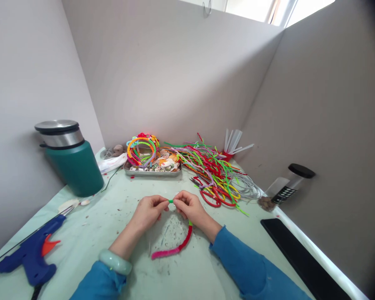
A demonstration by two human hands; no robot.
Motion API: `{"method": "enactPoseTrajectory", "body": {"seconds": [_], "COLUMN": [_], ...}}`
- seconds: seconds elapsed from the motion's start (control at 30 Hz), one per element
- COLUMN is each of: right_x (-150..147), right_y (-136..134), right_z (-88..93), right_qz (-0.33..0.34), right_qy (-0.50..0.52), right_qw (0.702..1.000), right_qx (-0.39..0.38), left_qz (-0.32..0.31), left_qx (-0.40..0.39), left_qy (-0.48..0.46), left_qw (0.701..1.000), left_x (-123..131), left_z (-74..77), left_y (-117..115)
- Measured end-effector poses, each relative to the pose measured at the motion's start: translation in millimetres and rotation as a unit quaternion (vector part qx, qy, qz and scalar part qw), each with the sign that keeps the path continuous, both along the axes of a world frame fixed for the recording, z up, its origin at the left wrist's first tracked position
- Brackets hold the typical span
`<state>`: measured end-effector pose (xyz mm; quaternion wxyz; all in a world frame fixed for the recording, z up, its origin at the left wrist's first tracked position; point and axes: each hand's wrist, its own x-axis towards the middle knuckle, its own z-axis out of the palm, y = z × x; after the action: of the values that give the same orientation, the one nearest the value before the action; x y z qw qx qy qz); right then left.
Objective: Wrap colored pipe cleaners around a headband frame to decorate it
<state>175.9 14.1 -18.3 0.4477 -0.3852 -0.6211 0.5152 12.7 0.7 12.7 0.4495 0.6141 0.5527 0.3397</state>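
Observation:
My left hand (150, 210) and my right hand (189, 205) meet above the middle of the table, each closed in a pinch on a fuzzy pipe cleaner (186, 241). A short green stretch of it shows between my fingertips. From under my right hand it curves down toward me, light green turning to red and then pink, and its pink end lies over the table. My fingers hide part of the green section. A pale green bangle sits on my left wrist, and both sleeves are blue.
A blue glue gun (34, 250) and a green bottle (75, 166) stand at left. Behind are a metal tray (153, 173) with colourful rings, a heap of pipe cleaners (206, 162) and red-handled scissors (211, 199). A clear jar (295, 183) and black strip (300, 254) are at right.

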Motion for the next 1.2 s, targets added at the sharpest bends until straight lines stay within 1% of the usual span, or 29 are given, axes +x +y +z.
{"method": "enactPoseTrajectory", "body": {"seconds": [0.07, 0.13, 0.27, 0.47, 0.57, 0.77, 0.9, 1.03, 1.2], "right_x": [-0.1, -0.4, -1.1, -0.9, -0.2, 0.2, -0.2, -0.2, 0.0], "right_y": [-0.7, -1.9, -4.9, -7.4, -6.3, -2.8, -2.2, -2.7, -3.4], "right_z": [1.0, 2.7, 6.4, 7.5, 6.3, 3.0, 2.7, 3.6, 3.4], "right_qz": [0.002, 0.005, 0.010, 0.022, 0.022, 0.008, 0.000, -0.001, 0.000], "right_qy": [-0.001, -0.006, -0.014, -0.014, -0.012, -0.009, -0.014, -0.013, -0.013], "right_qw": [1.000, 1.000, 1.000, 0.999, 0.999, 1.000, 1.000, 1.000, 1.000], "right_qx": [0.000, 0.005, 0.014, 0.022, 0.022, 0.017, 0.014, 0.017, 0.019], "left_qz": [0.005, 0.014, 0.032, 0.030, 0.026, 0.020, 0.017, 0.005, 0.025], "left_qx": [-0.029, -0.075, -0.162, -0.248, -0.249, -0.203, -0.187, -0.188, -0.192], "left_qy": [-0.032, -0.083, -0.193, -0.261, -0.261, -0.219, -0.189, -0.185, -0.172], "left_qw": [0.999, 0.994, 0.967, 0.932, 0.932, 0.954, 0.964, 0.965, 0.966], "left_x": [0.1, 0.3, 0.0, -3.4, -4.2, -4.5, -4.6, -3.1, -1.3], "left_z": [0.6, 0.7, 0.6, -3.0, -2.9, 1.5, 5.7, 8.6, 5.4], "left_y": [-1.2, -2.2, -2.0, 1.4, 1.2, 0.7, -0.2, -2.7, -2.4]}}
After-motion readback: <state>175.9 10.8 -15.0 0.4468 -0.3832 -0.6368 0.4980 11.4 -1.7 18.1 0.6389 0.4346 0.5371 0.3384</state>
